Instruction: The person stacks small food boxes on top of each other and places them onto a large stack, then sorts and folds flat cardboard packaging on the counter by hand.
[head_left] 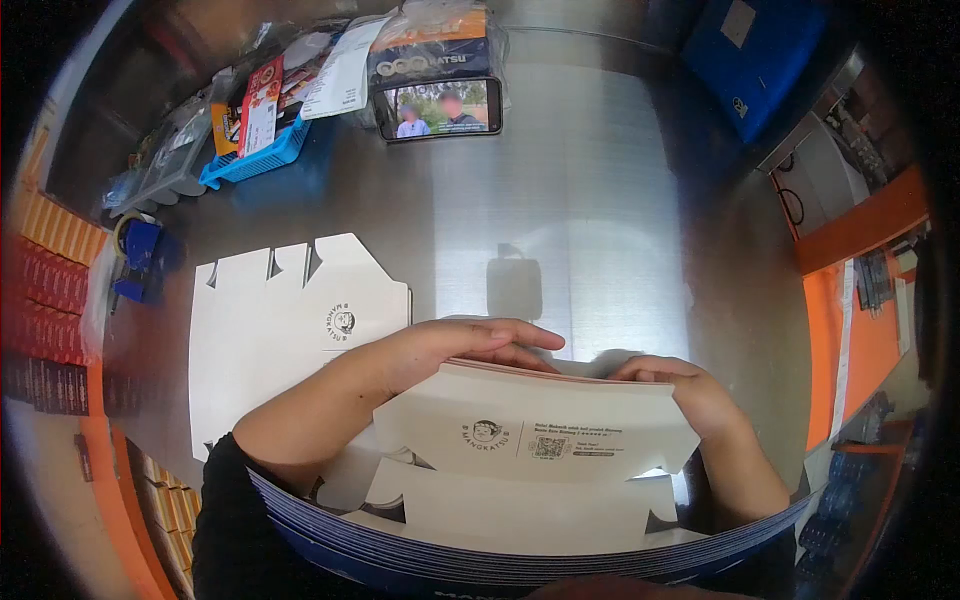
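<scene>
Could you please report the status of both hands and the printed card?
Left hand, right hand: at far edge of stacked card; grips partly hidden. More flat card beside left forearm. Phone farther back, apart from both hands.

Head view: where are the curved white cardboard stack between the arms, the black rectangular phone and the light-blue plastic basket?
Cardboard stack [540, 500], head view: its white face.
Phone [440, 110], head view: its lit screen.
Basket [262, 160], head view: its front wall.

Left sleeve [232, 520]: black, ending near elbow | forearms [320, 410]: 2, bare | fingers [528, 332]: bare
</scene>
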